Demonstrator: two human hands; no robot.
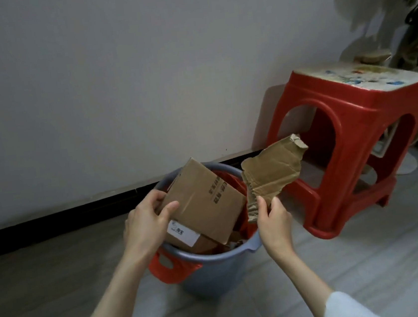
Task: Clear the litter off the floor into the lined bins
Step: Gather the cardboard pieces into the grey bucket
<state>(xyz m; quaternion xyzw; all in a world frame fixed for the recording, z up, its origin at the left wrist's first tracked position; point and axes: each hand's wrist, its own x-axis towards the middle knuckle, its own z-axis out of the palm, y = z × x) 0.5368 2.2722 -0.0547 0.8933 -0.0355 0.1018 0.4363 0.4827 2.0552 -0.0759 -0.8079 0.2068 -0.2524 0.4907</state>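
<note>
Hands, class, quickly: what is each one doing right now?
Left hand: fingers grip the cardboard box sitting in the grey bin.
Right hand: fingers pinch the torn cardboard piece above the bin.

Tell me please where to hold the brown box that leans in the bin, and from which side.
Judging by its tilt, grip the cardboard box at its raised left edge, coming from the left as the left hand does. That edge juts above the grey bin rim; its lower end is buried in scraps.

You're facing a plain grey wall (115,77) — a red plastic stool (352,147) is standing on the tiled floor (383,255).
</note>
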